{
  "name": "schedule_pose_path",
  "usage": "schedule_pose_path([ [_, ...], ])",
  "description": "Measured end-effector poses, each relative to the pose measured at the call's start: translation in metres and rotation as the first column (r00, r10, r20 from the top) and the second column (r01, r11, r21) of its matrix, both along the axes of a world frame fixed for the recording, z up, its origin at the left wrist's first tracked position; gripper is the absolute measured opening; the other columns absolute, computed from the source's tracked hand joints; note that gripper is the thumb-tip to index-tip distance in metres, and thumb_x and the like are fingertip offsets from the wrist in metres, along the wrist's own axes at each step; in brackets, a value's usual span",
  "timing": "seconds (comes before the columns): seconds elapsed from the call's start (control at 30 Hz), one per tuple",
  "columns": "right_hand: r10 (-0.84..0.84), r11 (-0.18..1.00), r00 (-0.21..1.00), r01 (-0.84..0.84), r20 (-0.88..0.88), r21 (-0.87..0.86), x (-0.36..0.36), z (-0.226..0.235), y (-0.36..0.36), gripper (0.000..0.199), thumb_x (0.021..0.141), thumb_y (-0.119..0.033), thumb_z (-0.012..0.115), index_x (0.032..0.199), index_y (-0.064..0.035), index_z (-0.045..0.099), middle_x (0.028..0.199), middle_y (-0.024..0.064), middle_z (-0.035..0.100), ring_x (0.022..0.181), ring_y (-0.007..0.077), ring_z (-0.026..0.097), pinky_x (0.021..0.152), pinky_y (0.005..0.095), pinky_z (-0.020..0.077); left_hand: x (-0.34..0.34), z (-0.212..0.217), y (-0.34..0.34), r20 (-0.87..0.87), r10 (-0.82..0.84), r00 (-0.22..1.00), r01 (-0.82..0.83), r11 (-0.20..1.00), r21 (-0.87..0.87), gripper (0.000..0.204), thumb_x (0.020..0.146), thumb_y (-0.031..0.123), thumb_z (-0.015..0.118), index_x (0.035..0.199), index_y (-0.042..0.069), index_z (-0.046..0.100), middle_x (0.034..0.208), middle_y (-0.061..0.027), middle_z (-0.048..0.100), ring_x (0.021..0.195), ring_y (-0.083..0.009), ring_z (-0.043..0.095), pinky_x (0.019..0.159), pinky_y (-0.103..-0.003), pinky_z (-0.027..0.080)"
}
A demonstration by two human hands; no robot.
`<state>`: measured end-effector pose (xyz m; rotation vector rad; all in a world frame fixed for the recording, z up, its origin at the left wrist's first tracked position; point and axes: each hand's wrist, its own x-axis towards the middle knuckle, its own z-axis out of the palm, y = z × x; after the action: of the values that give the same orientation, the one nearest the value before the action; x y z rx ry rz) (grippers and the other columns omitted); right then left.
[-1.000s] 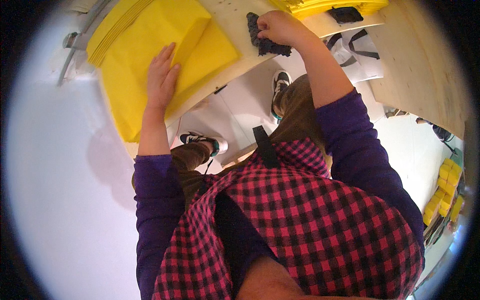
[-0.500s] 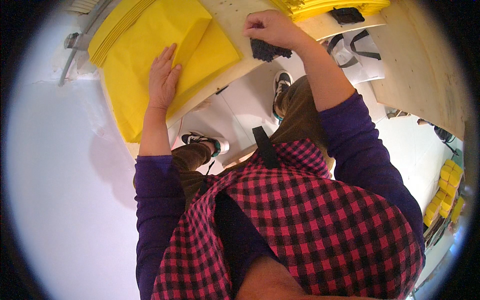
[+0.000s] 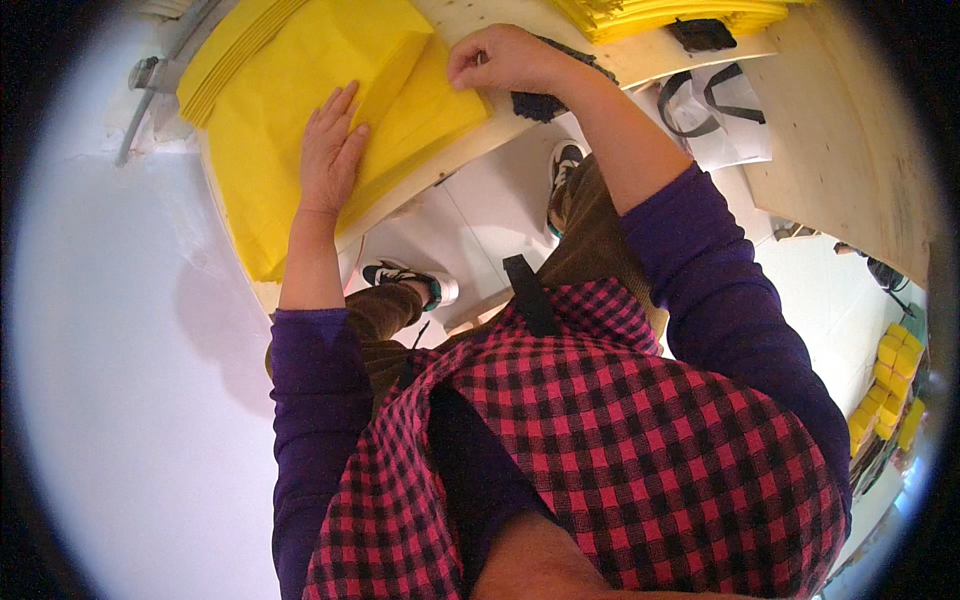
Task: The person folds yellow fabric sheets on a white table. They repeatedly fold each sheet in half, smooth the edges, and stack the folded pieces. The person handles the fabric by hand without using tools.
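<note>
My left hand (image 3: 330, 155) lies flat, fingers stretched, on a pile of yellow cloth-like sheets (image 3: 255, 190) at the far left of the table. Beside its fingertips, a raised fold or flap (image 3: 396, 72) runs across the top sheet. My right hand (image 3: 508, 62) hovers at the right edge of that pile, its fingers curled into a pinch. Whatever it may hold is too small or hidden to make out. Under my right wrist sits a bunch of dark, rough-textured pieces (image 3: 538, 106), partly covered by my forearm.
A second yellow stack (image 3: 660, 18) rests at the far right, with a black object (image 3: 702, 35) in front of it. Below the wooden tabletop (image 3: 470, 30) is a white bag with black handles (image 3: 735, 135). Yellow bundles (image 3: 890, 375) are piled at the right.
My right hand has moved left from above the dark bunch to the edge of the yellow pile, fingers still curled. My left hand stays nearly in place.
</note>
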<state>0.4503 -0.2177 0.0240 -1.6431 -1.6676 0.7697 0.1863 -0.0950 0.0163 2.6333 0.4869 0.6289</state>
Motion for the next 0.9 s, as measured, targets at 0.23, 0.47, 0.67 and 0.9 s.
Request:
schedule_pose_path([
  [0.23,-0.006,0.998,1.000,0.008,-0.019,0.070,0.001,-0.003,0.007,0.025,0.078,-0.027,0.069,0.091,-0.0059,0.068,0.079,0.0034,0.065,0.074,0.0147,0.059,0.071,0.0293,0.0483,-0.001,0.001,-0.001,-0.025,-0.002,1.000,0.002,1.000,0.022,0.044,0.091,0.033,0.047,0.130,0.012,0.053,0.142,-0.0102,0.042,0.133,-0.0322,0.035,0.110,-0.047,0.022],
  [0.47,-0.022,0.985,1.000,0.025,-0.021,0.169,-0.007,0.010,0.008,0.021,0.081,-0.022,0.068,0.090,-0.0037,0.065,0.077,0.0014,0.062,0.075,0.0097,0.055,0.073,0.0250,0.0453,-0.001,0.000,0.001,-0.046,-0.027,0.999,0.029,0.999,0.043,0.051,0.088,0.044,0.049,0.132,0.016,0.052,0.142,-0.0126,0.042,0.132,-0.0339,0.036,0.109,-0.051,0.023],
  [0.67,-0.060,0.957,0.997,0.070,-0.046,0.281,-0.015,0.000,0.033,0.027,0.079,-0.031,0.067,0.092,-0.0072,0.069,0.081,0.0060,0.067,0.076,0.0176,0.063,0.072,0.0309,0.0496,-0.001,0.002,0.000,-0.046,-0.056,0.997,0.060,0.992,0.111,0.064,0.081,0.053,0.057,0.131,0.013,0.052,0.141,-0.0151,0.043,0.130,-0.0383,0.037,0.108,-0.051,0.024],
  [0.9,-0.120,0.949,0.991,0.130,-0.051,0.287,-0.016,0.001,0.037,0.026,0.079,-0.028,0.068,0.094,-0.0056,0.067,0.085,0.0083,0.067,0.079,0.0193,0.062,0.073,0.0313,0.0488,-0.002,0.001,-0.001,-0.051,-0.025,0.998,0.030,0.994,0.107,0.064,0.080,0.046,0.060,0.129,0.006,0.052,0.141,-0.0140,0.043,0.130,-0.0372,0.037,0.108,-0.050,0.024],
])
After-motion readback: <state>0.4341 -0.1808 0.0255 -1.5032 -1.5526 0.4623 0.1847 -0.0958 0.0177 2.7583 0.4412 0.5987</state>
